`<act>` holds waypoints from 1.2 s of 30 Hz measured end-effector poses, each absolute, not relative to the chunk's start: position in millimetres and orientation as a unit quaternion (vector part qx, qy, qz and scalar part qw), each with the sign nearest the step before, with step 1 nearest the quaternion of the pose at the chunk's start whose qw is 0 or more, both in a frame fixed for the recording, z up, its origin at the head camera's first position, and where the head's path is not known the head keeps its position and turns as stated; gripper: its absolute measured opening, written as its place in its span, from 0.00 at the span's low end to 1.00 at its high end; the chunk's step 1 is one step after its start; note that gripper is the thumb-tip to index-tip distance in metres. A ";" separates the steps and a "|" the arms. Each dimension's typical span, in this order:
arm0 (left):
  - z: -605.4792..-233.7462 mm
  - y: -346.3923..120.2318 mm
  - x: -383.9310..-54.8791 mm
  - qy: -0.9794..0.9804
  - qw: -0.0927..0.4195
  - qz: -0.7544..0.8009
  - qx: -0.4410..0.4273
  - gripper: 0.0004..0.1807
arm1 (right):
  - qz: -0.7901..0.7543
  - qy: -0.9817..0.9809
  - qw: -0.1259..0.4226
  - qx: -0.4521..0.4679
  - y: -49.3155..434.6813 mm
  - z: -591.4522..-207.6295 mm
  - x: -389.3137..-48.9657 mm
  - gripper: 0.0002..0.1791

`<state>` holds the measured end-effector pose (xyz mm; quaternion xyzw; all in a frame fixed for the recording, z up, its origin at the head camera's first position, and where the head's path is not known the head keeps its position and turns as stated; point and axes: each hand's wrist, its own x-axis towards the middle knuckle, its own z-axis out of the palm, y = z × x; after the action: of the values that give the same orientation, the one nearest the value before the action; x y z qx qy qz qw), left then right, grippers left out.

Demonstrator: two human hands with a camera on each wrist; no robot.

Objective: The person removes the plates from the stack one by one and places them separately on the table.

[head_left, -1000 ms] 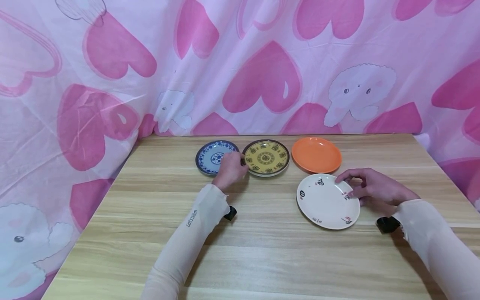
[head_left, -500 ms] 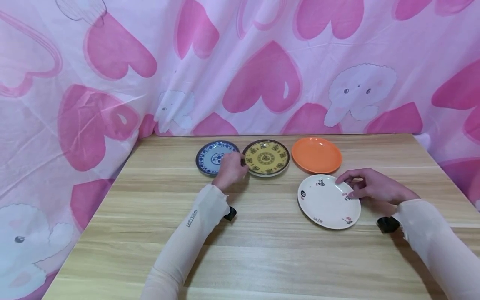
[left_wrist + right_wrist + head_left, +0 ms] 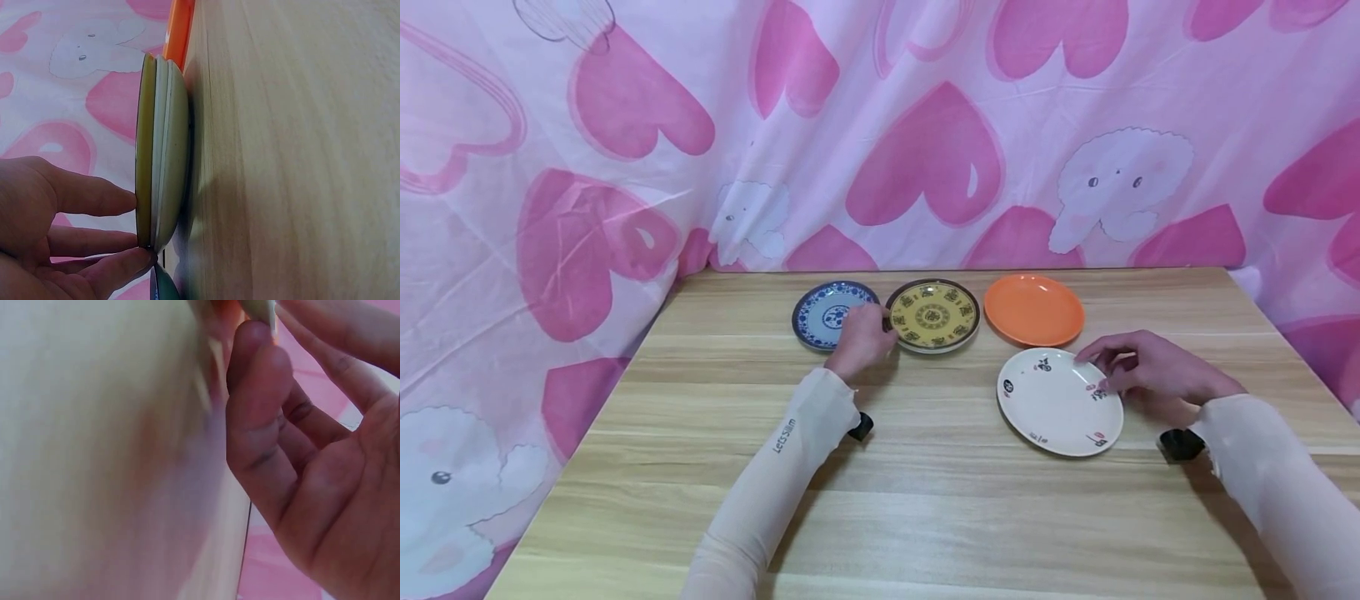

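Note:
In the head view my left hand [image 3: 862, 340] is at the left rim of a yellow plate [image 3: 932, 315] with a dark patterned edge. The left wrist view shows thumb and fingers pinching that rim; the yellow plate [image 3: 144, 150] lies on top of pale plates [image 3: 174, 144]. A blue-and-white plate [image 3: 820, 307] sits to its left, partly hidden by the hand. My right hand [image 3: 1157, 367] grips the right rim of a white plate [image 3: 1052, 408] with small dark and red marks. In the right wrist view, fingers curl at the plate's edge [image 3: 262, 309], mostly out of frame.
An orange plate [image 3: 1034, 310] lies at the back, right of the yellow one and just behind the white plate. The wooden table [image 3: 925, 517] ends at a pink heart-patterned cloth [image 3: 925, 158] behind. Dark wrist-worn pieces show under both sleeves.
The white plate has shifted slightly to the right with my right hand. My left hand and the other plates stay in place.

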<state>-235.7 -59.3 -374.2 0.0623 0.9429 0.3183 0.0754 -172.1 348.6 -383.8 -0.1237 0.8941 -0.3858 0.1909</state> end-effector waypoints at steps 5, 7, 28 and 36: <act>-373.8 -60.4 -236.1 0.948 0.061 0.306 0.069 0.15 | -0.380 0.899 0.182 -0.121 349.9 -378.4 -176.4 0.24; -373.8 -60.5 -235.8 0.948 0.060 0.303 0.072 0.14 | -0.380 0.902 0.175 -0.112 350.2 -377.2 -177.6 0.23; -372.9 -60.2 -236.3 0.953 0.052 0.292 0.068 0.09 | -0.367 0.914 0.133 -0.113 305.8 -347.3 -200.4 0.19; -374.2 -59.0 -234.9 0.953 0.057 0.290 0.065 0.11 | -0.380 0.906 0.142 -0.116 277.8 -339.6 -215.3 0.19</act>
<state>-234.9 -59.0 -374.2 0.0650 0.9532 0.2895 0.0574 -215.3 277.8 -339.6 -0.1155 0.9064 -0.3805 0.1424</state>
